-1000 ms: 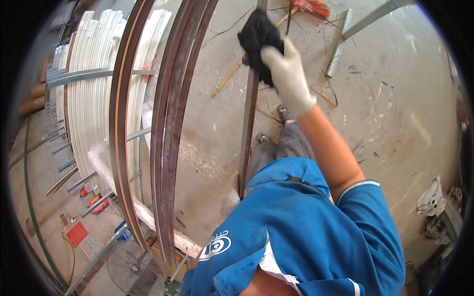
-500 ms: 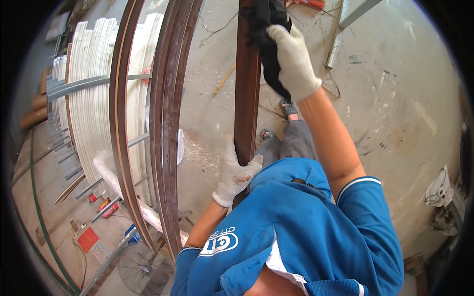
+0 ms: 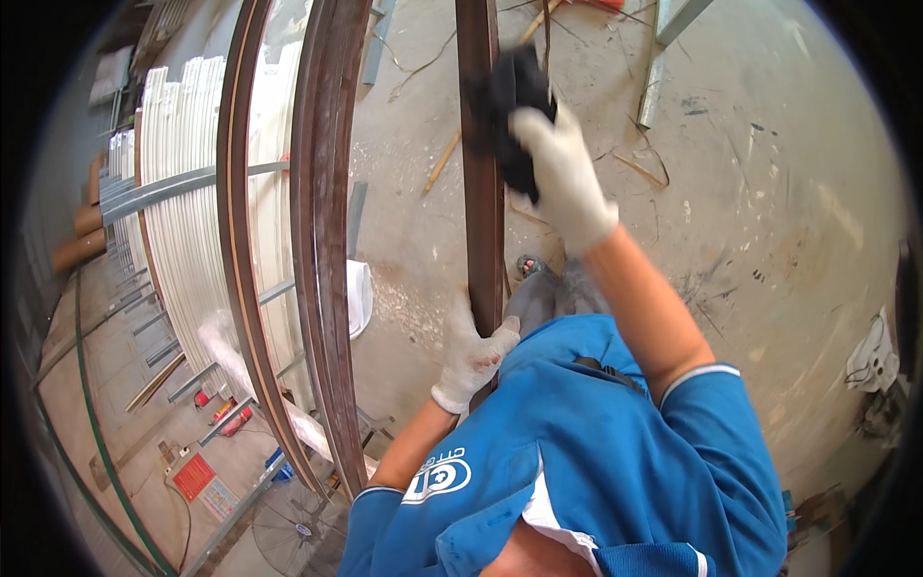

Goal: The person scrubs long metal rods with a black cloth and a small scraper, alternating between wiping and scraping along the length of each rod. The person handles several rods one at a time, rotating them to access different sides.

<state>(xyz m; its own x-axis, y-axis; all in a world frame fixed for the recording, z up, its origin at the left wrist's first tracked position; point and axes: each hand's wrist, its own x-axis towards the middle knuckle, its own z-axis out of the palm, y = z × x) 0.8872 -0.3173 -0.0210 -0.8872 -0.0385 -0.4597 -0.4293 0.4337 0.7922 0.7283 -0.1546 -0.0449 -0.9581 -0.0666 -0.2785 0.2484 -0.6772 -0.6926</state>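
A long dark brown profile bar (image 3: 483, 216) runs lengthwise in front of me, reaching from the far edge of the view to my waist. My left hand (image 3: 473, 354), in a whitish glove with reddish-brown stains, grips its near end, with the thumb on one side and the fingers on the other. My right hand (image 3: 565, 173), also gloved and slightly blurred, is closed on a bunched black cloth (image 3: 519, 101). That cloth lies against the bar's right side and partly over its top face. The right fingertips are hidden by the cloth.
To the left, more brown profiles (image 3: 325, 192) lie lengthwise, beyond them a stack of white strips (image 3: 187, 192) on metal supports. A standing fan (image 3: 298, 529) is at lower left. Sticks (image 3: 442, 163) and a metal channel (image 3: 656, 82) lie on the concrete floor (image 3: 750, 221).
My right hand has drawn the black cloth nearer to me along the bar. The left hand keeps its grip at the near end. The whole view has shifted slightly.
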